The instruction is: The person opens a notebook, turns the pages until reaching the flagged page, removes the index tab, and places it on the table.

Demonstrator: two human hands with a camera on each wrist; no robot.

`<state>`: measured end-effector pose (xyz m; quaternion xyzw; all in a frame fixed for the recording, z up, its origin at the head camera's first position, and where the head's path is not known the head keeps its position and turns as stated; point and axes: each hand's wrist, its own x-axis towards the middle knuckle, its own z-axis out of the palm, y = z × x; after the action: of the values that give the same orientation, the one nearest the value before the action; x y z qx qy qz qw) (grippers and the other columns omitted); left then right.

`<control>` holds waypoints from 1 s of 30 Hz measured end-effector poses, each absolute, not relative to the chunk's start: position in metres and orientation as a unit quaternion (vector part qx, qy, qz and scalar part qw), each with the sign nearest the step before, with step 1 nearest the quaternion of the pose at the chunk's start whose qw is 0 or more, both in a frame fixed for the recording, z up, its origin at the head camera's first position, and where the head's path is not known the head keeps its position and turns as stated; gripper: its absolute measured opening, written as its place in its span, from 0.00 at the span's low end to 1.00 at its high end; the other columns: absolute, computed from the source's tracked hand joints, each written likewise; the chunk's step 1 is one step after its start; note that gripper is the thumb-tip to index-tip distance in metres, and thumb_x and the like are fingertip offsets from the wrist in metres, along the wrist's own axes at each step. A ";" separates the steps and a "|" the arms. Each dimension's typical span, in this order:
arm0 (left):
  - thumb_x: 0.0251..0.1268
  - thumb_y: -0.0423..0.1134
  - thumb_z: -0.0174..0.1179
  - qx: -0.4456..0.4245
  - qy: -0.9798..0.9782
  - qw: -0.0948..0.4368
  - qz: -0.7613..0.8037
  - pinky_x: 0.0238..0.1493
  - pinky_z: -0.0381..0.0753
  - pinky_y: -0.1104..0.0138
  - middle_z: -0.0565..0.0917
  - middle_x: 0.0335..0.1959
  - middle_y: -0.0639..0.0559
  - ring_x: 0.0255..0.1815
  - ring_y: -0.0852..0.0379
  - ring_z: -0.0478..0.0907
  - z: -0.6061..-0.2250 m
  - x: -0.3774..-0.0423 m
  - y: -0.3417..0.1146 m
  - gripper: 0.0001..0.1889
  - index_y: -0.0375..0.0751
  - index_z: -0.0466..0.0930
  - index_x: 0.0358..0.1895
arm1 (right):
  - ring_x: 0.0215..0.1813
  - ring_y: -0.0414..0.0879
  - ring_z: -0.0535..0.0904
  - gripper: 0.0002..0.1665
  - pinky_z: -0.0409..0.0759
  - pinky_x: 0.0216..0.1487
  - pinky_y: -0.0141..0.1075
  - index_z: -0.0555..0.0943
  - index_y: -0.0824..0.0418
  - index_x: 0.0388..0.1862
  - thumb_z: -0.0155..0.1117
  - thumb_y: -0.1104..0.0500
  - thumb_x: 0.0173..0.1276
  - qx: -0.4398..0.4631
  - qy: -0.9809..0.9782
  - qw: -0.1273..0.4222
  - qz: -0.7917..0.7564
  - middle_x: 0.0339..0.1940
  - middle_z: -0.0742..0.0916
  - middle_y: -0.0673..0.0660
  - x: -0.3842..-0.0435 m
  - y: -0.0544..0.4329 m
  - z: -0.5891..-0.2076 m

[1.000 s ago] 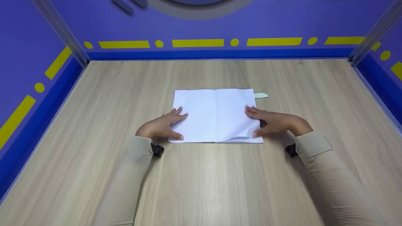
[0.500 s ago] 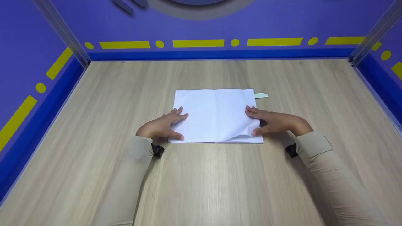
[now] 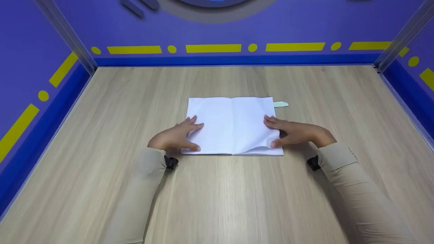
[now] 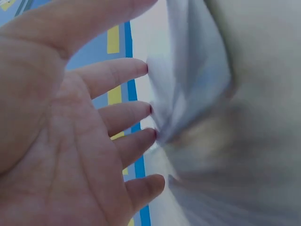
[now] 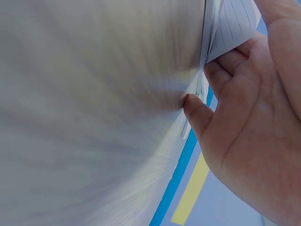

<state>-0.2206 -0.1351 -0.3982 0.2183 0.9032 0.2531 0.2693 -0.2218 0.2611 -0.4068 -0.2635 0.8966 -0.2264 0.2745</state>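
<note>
An open lined notebook lies on the wooden table, its two blank-looking pages facing up. My left hand rests on its left edge, thumb near the bottom corner and fingers spread further up. In the left wrist view those fingertips touch the white paper. My right hand rests on the opposite edge in the same way, thumb low and fingers higher. Beside that thumb the right page bows up near its lower corner. The right wrist view shows the raised lined page against the fingers, with the little finger down at the table.
A pale green strip sticks out past the notebook's upper right edge. Wood-grain table surrounds the notebook. Purple-blue panels with yellow marks stand along the back and both sides. A black band shows at the left cuff.
The right page's lower part has bowed up slightly more as my right thumb shifted a little inward. Otherwise both hands and the notebook keep their places; the head view tilts slightly.
</note>
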 end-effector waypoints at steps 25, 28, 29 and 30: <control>0.66 0.50 0.60 0.323 0.909 0.096 0.246 0.73 0.60 0.60 0.70 0.70 0.48 0.73 0.51 0.63 -0.394 -0.203 -0.059 0.32 0.43 0.65 0.71 | 0.80 0.57 0.36 0.55 0.42 0.76 0.56 0.46 0.61 0.78 0.63 0.41 0.64 -0.259 0.895 0.281 -0.230 0.80 0.46 0.59 -0.222 0.261 -0.406; 0.65 0.50 0.60 0.341 0.902 0.093 0.248 0.71 0.64 0.60 0.73 0.67 0.48 0.69 0.52 0.68 -0.395 -0.201 -0.047 0.31 0.43 0.68 0.69 | 0.80 0.58 0.36 0.54 0.42 0.76 0.57 0.46 0.60 0.78 0.63 0.41 0.65 -0.259 0.895 0.282 -0.229 0.80 0.46 0.60 -0.222 0.261 -0.406; 0.65 0.49 0.61 0.348 0.899 0.091 0.251 0.70 0.65 0.61 0.74 0.66 0.48 0.68 0.53 0.70 -0.395 -0.200 -0.043 0.30 0.42 0.68 0.68 | 0.80 0.58 0.36 0.54 0.42 0.76 0.57 0.46 0.60 0.78 0.63 0.41 0.65 -0.259 0.895 0.282 -0.229 0.80 0.46 0.60 -0.222 0.261 -0.406; 0.65 0.49 0.61 0.356 0.895 0.090 0.253 0.69 0.67 0.61 0.75 0.65 0.48 0.66 0.53 0.71 -0.395 -0.199 -0.039 0.29 0.42 0.69 0.68 | 0.80 0.58 0.36 0.54 0.42 0.76 0.57 0.46 0.61 0.78 0.62 0.41 0.65 -0.261 0.895 0.281 -0.228 0.80 0.46 0.60 -0.223 0.261 -0.406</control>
<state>-0.1993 -0.0391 -0.3952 0.3557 0.8951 0.2532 0.0903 -0.2227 0.2610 -0.4061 -0.2605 0.8949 -0.2283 0.2812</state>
